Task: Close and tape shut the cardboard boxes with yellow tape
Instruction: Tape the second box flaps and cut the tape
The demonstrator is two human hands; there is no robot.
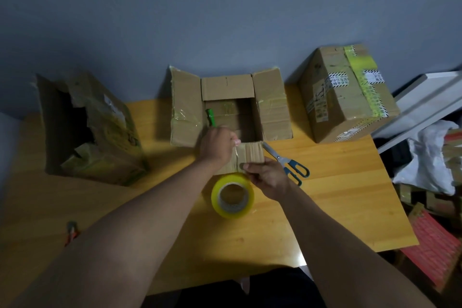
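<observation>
An open cardboard box point(272, 100) stands at the middle back of the wooden table, its flaps spread out. My left hand point(217, 145) grips a green-handled cutter point(210, 117) at the near flap point(252, 155). My right hand point(267, 177) pinches the lower edge of that flap. A roll of yellow tape point(232, 195) lies on the table just below both hands. A torn box point(85, 130) stands at the left. A closed box point(347, 95) with yellow tape on it sits at the right.
Scissors with blue-green handles point(290, 165) lie right of the near flap. A red-handled tool point(71, 231) lies at the table's left front. Right of the table edge point(392, 197) are a white board point(425, 102), a white bag point(430, 157) and stacked red items point(435, 247).
</observation>
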